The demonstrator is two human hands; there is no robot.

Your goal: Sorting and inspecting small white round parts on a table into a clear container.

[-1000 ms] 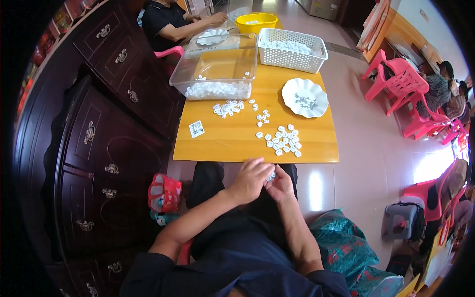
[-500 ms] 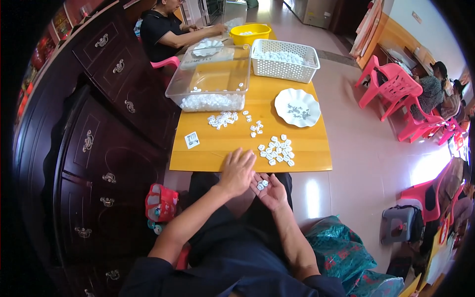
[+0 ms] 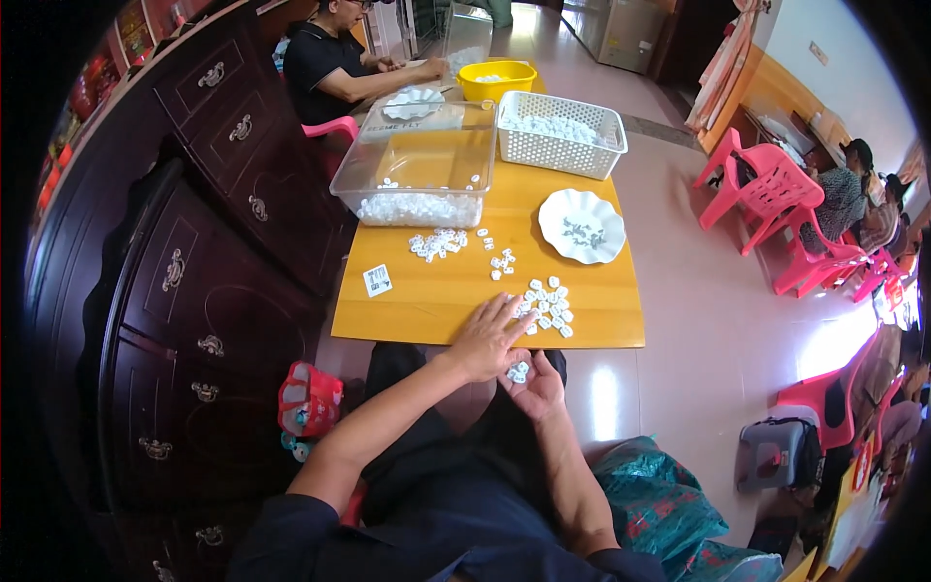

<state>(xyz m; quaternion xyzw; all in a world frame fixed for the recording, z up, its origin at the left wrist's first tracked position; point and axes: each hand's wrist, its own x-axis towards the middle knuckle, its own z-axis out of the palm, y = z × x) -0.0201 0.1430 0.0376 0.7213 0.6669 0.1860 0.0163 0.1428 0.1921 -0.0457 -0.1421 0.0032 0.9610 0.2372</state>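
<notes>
My left hand [image 3: 488,339] lies palm down at the table's front edge, fingers stretched out and its fingertips at the near-left side of a pile of small white plastic pieces [image 3: 555,308]. Just below the edge, my right hand [image 3: 539,390] is turned palm up and cupped. It holds a few small white pieces [image 3: 518,372] with dark marks. More loose white pieces [image 3: 438,242] lie in front of the clear plastic bin [image 3: 407,179], and a smaller group [image 3: 502,262] sits between the two piles.
A scalloped white plate [image 3: 582,254] with small grey bits stands at the right, behind it a white perforated basket [image 3: 558,161] and a yellow basin [image 3: 497,87]. A square printed card [image 3: 377,280] lies at the left. Another person [image 3: 325,68] sits at the table's far left.
My left hand has slid right along the table edge to the pile's near-left side. My right hand stays cupped below the edge, now with more white pieces visible in its palm.
</notes>
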